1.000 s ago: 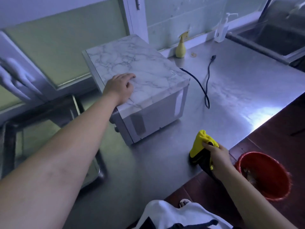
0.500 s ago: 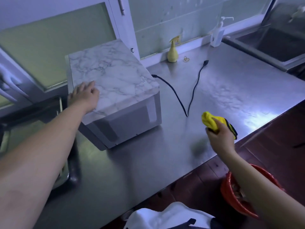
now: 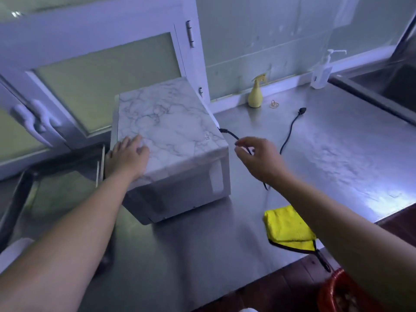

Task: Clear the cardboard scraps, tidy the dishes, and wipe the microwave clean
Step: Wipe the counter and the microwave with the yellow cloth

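A white microwave (image 3: pixel 177 140) with a marble-patterned top stands on the steel counter (image 3: pixel 326 158), turned at an angle. My left hand (image 3: pixel 128 156) rests flat on its near left top corner. My right hand (image 3: pixel 258 158) hovers just right of the microwave, fingers loosely spread, holding nothing, over the black power cord (image 3: pixel 290 129). The yellow cloth (image 3: pixel 288 226) lies on the counter near the front edge, under my right forearm.
A yellow spray bottle (image 3: pixel 255 95) and a clear pump bottle (image 3: pixel 322 70) stand at the back wall. A sink (image 3: pixel 382 86) is at the far right, a metal tray (image 3: pixel 56 194) at the left. A red bucket (image 3: pixel 337 293) sits on the floor.
My right hand has dropped the yellow cloth on the counter and moved up toward the microwave's right side. My left hand stays on the microwave top.
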Available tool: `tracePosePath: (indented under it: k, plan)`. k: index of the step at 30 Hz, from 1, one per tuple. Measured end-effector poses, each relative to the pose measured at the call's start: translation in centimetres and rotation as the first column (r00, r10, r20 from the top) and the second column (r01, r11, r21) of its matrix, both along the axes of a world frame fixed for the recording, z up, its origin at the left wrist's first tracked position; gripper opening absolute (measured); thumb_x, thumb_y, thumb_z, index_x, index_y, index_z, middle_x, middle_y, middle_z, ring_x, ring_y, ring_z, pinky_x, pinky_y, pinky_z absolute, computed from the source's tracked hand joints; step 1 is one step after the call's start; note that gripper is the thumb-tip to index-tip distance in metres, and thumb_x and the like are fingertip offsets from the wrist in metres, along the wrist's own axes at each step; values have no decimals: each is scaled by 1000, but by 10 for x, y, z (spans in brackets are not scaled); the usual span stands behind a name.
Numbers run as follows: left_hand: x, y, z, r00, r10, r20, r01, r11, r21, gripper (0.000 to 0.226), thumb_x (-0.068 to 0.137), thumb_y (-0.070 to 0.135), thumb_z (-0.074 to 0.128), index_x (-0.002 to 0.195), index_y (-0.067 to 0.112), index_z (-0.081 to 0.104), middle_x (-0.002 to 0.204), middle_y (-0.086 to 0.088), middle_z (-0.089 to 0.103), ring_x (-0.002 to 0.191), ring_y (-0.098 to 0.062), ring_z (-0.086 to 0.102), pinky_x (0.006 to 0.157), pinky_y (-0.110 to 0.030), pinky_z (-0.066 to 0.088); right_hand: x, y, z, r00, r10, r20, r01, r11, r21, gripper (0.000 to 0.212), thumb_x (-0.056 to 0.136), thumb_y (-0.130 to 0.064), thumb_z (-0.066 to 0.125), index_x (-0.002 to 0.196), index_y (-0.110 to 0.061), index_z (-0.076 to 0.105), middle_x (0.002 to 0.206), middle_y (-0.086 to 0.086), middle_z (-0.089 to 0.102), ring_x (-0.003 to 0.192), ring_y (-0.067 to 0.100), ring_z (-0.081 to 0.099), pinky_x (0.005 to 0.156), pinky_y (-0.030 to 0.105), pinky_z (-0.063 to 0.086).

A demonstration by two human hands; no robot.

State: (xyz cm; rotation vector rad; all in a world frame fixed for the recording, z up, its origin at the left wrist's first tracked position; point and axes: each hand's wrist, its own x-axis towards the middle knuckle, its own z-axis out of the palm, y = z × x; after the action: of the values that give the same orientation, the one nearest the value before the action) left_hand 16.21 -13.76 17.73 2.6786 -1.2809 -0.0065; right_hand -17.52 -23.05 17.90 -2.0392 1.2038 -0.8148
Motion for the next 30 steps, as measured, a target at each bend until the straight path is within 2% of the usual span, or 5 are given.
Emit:
tracePosePath:
  k: [5, 9, 16, 20, 30]
  plan:
    - [-3, 4, -1, 999, 1, 36, 2, 996, -90, 66, 88, 55, 24, 149, 36, 39, 161, 1, 32, 148, -21, 28, 118, -45, 23, 96, -50, 36, 916, 131, -379, -181, 979, -99, 67, 95, -54, 52, 145, -12, 43, 148, 8, 46, 136, 29, 40, 108, 42, 37]
    - [-3, 3, -5, 998, 7, 61, -1, 995, -100, 56, 96, 50, 33, 150, 34, 40, 160, 1, 34, 148, -19, 28, 117, -43, 22, 159, -66, 20, 802, 83, -591, -91, 996, 17, 89, 93, -72, 35, 155, -10, 19, 163, 13, 19, 148, 32, 22, 113, 52, 26]
    - [-2, 5, -9, 998, -4, 64, 11, 994, -107, 57, 96, 51, 30, 150, 36, 37, 161, 2, 31, 149, -20, 24, 119, -46, 19, 187, -77, -1, 827, -87, -555, 69, 996, -54, 95, 90, -75, 30, 156, -9, 15, 158, 17, 26, 136, 41, 36, 101, 47, 37]
    - [-5, 6, -5, 998, -26, 58, 30, 996, -79, 56, 99, 51, 26, 153, 36, 30, 164, 2, 25, 150, -22, 20, 120, -48, 16, 180, -79, 0, 859, -144, -491, 154, 988, -21, 96, 87, -77, 36, 154, -10, 21, 140, 16, 50, 124, 36, 53, 79, 39, 38]
    - [-9, 9, -2, 999, -45, 29, 46, 998, -36, 58, 100, 49, 21, 155, 32, 25, 166, -2, 18, 151, -25, 13, 120, -51, 11, 183, -77, -2, 807, -217, -548, 223, 973, -58, 98, 87, -80, 30, 157, -13, 16, 136, 20, 52, 122, 38, 54, 87, 40, 43]
